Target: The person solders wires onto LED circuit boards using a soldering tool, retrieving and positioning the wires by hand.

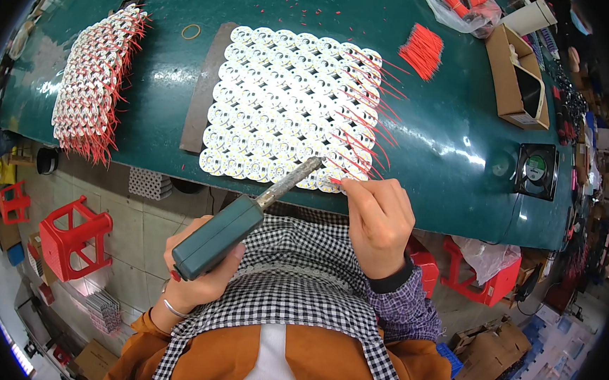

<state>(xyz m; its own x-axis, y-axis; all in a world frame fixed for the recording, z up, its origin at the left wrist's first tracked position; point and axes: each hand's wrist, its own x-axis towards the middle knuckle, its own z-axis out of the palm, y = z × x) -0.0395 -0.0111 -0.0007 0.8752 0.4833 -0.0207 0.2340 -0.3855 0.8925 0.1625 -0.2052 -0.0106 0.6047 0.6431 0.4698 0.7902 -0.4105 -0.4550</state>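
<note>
Grips green soldering gun (222,235) in left hand (206,287), with fingers wrapped around the handle; aims metal barrel (289,184) up and right, over lower right of white board panel (275,103). Pinches a red wire (336,181) between thumb and forefinger of right hand (383,220), at panel's lower edge, near barrel tip. Cannot tell contact or gap between tip and board. To do it well, press wire flat, heat briefly, hold still through cooling; keep fingertips off barrel, avoid snagging loose wires (396,67) across right-hand columns. Around panel, on green table (454,172): brown plate (202,91) under left side, red wire bundle (421,51), rubber band (191,25), black fan (537,171), cardboard box (500,69), stack of wired boards (89,83) far left. Off near edge: red stool (53,246) on tiled floor (153,236)
</note>
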